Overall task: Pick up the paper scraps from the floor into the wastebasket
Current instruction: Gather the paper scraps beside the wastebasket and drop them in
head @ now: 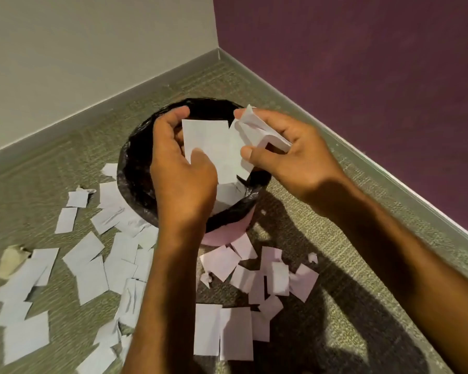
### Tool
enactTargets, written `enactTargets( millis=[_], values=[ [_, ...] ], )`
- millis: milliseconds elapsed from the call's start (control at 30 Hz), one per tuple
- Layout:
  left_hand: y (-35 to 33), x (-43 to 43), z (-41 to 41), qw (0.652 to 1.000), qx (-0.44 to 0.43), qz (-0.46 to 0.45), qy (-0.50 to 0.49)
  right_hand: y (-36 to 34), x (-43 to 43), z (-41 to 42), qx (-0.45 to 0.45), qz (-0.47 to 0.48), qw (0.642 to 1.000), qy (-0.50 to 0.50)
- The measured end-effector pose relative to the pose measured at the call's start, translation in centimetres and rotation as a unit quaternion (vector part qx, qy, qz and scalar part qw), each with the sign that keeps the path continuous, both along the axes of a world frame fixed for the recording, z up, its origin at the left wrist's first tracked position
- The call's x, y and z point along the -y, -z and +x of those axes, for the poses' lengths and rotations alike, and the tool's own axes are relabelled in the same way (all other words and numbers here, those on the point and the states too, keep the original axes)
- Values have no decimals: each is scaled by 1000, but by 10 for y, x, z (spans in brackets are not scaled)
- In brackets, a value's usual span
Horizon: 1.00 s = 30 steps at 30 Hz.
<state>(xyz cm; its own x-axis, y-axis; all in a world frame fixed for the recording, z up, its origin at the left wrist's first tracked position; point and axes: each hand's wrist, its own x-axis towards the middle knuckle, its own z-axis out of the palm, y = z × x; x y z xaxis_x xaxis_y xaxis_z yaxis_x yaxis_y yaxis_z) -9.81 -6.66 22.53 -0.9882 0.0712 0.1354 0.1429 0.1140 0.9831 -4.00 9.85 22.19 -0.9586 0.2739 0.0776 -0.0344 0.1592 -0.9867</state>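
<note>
Two bare forearms [168, 292] reach in from the bottom edge and meet over the wastebasket [135, 168]. The left hand [179, 168] grips a flat white sheet [211, 141], thumb on its front and fingers curled behind its left edge. The right hand [289, 152] pinches a crumpled bunch of white paper [257, 130] between thumb and fingers; the bunch touches the right edge of the sheet. Both lots of paper hang above the basket's open mouth, and another white piece [227, 195] lies inside it, just below the hands.

The basket is round and pink, lined with a black plastic bag [143, 201] folded over its rim. It stands on the floor near the corner of the room.

Many paper scraps [87, 265] still lie on the carpet [335, 306], in a loose spread to the left of the basket and in front of it, several overlapping. One tan crumpled piece [10, 261] sits at the far left among them.

Behind the basket, a pale wall [92, 36] and a purple wall [362, 63] meet, each with a baseboard [119, 98] along the carpet.
</note>
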Motion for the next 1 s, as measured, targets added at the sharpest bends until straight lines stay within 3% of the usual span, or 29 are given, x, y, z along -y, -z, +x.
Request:
enactTargets(
  millis=[333, 600, 800, 1000],
  values=[
    [6, 29, -1, 999, 34, -25, -27, 1, 21, -15, 30, 103, 994, -7],
    [-10, 45, 15, 999, 22, 25, -5, 3, 20, -7, -13, 27, 999, 39],
    [-12, 42, 56, 984, 61, 64, 156, 10, 0, 17, -62, -27, 989, 135],
    [33, 19, 72, 888, 133, -44, 439, 55, -28, 40, -2, 14, 976, 218]
  ],
)
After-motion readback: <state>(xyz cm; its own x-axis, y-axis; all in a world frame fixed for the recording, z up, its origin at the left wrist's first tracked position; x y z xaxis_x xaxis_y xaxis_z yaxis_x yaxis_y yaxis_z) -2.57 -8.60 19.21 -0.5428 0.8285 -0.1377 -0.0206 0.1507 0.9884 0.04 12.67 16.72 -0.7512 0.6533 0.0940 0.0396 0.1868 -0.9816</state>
